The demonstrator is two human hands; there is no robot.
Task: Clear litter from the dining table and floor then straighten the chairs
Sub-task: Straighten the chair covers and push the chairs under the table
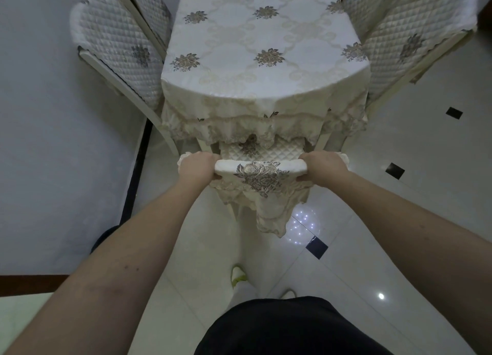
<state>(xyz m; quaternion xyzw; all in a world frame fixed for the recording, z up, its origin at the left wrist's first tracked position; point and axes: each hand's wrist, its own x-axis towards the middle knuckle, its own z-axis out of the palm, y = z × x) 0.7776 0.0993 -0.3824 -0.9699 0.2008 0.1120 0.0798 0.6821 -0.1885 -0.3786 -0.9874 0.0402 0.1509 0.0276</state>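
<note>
A dining table (266, 35) under a cream floral cloth fills the upper middle of the head view. At its near end stands a chair (261, 172) with a cream floral cover, its seat tucked under the cloth's frill. My left hand (198, 168) grips the left end of the chair's top rail and my right hand (323, 168) grips the right end. No litter shows on the tabletop or on the floor around me.
Quilted chairs stand along the table's left side (117, 51) and right side (415, 43). A white wall with a dark skirting strip (135, 179) runs close on the left. Glossy white tiles with small black insets (316, 247) cover the floor. My feet are below the chair.
</note>
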